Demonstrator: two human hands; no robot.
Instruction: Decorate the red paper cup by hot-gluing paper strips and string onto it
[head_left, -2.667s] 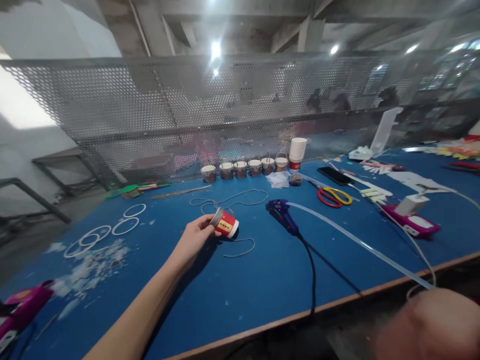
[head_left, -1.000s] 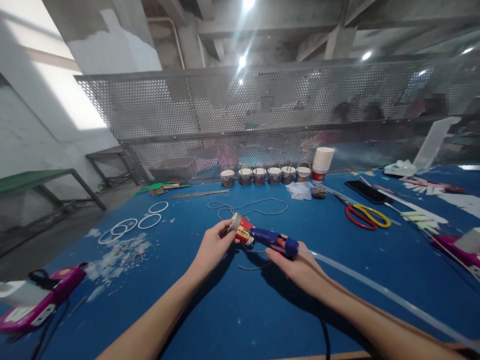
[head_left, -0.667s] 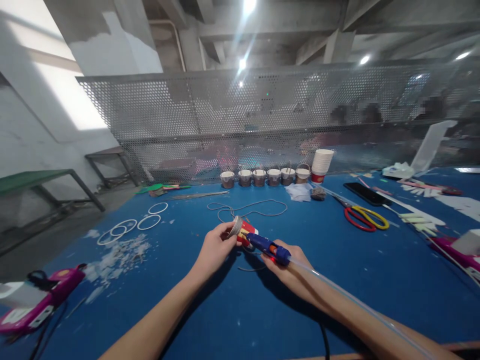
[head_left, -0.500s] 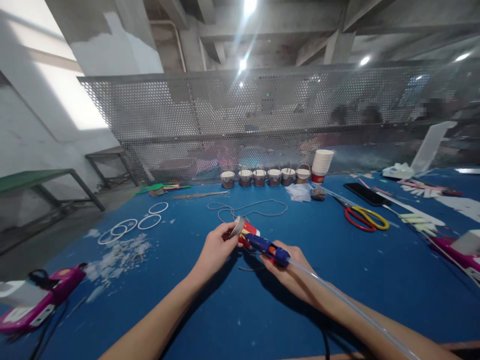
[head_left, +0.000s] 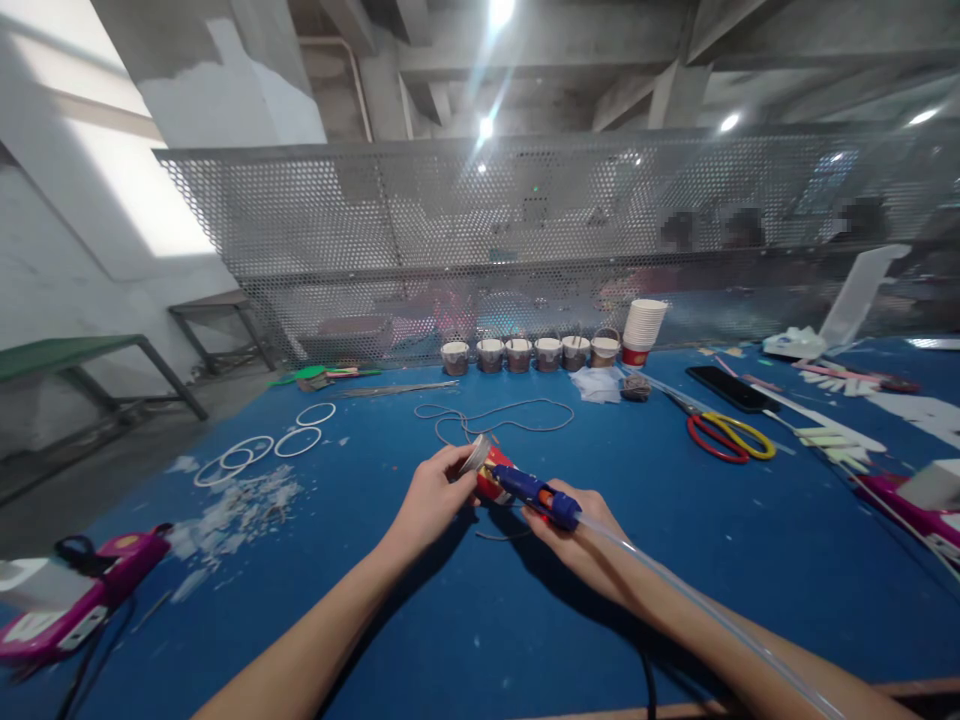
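Observation:
My left hand [head_left: 437,492] grips a red paper cup [head_left: 491,482] tilted on its side, with grey cord wound round its rim end. In my right hand [head_left: 574,525] is a blue glue gun [head_left: 536,493], its nozzle at the cup's side near the cord. A long clear glue stick [head_left: 675,585] runs from the gun's back toward the lower right. Beyond the cup, loose grey cord [head_left: 517,407] lies in loops on the blue table [head_left: 465,640], and a short end shows below the cup.
Several cord-wrapped cups [head_left: 518,356] line the back beside stacked cups [head_left: 643,330]. Scissors [head_left: 727,437] and a phone [head_left: 731,388] lie right. White rings [head_left: 298,442], scraps [head_left: 240,510] and a magenta power strip [head_left: 94,600] are left.
The cup has turned slightly in my left hand, showing more of its red side near the nozzle. Both hands keep their holds and have barely moved.

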